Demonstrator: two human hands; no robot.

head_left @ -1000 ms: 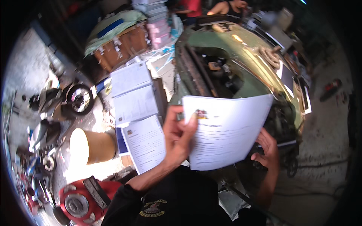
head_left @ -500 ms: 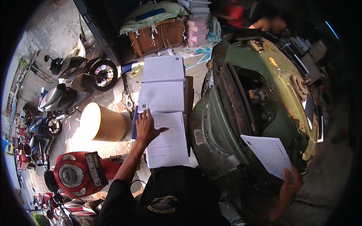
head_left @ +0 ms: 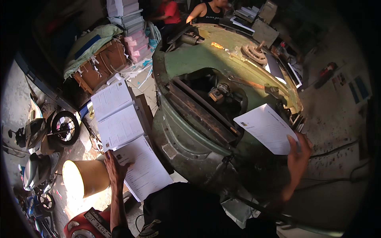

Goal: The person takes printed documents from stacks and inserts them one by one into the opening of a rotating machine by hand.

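Three stacks of printed white paper lie in a row at the left: a far stack (head_left: 112,100), a middle stack (head_left: 120,126) and a near stack (head_left: 147,171). My left hand (head_left: 116,168) rests at the left edge of the near stack, its thumb spread apart over the top sheet and nothing seen in its grasp. Held up at the right, above the green machine (head_left: 190,59), is a printed paper (head_left: 262,129). My right hand (head_left: 300,150) grips its lower right corner, thumb on top; the fingers beneath are partly hidden. Whether it is one sheet or several, I cannot tell.
Left of the stacks stand a yellow drum (head_left: 93,176), a red scooter (head_left: 89,224) and a parked motorcycle (head_left: 59,131). Beyond are a sack-topped wooden crate (head_left: 101,65) and pink bundles (head_left: 137,45). Two people are at the back, one in a red shirt (head_left: 168,14).
My view has swung right, so the stacks and machine appear further left. My left hand has shifted to the near stack's left edge. The paper in my right hand is over the machine's near side.
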